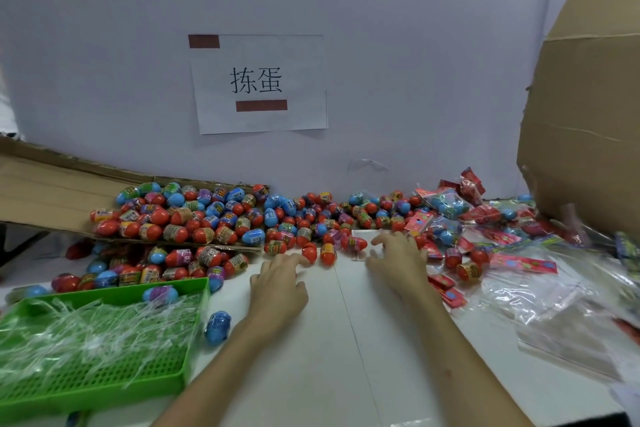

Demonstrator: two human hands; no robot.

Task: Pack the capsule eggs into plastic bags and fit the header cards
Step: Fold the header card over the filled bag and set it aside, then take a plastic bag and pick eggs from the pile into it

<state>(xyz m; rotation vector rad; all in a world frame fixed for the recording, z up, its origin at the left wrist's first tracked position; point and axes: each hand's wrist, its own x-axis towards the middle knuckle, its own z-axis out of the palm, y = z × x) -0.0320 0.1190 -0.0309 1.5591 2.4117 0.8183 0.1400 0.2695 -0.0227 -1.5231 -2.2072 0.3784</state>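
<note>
The eggs lie heaped in a band just ahead of both hands. They are too many and too overlapped to count. Most are red and a good share blue, with labels too small to read.

The left hand lies palm down with its fingers stretched out, holding nothing. Its tips reach a red egg, but blur hides whether they touch. The right hand is also palm down, fingers spread and loosely bent, with nothing in it.

Red cards lie scattered just right of the right hand. Clear bags lie farther right, and glare hides their edges and number.

Left of the left hand is one green tray, cut off by the frame and filled with clear film. One blue egg lies between the tray and the left forearm.

The table is white, with a seam running between the hands. A cardboard sheet carries eggs at far left. One box at far right is cut off.

On the pale wall beyond hangs one paper sign with two brown tape strips.
</note>
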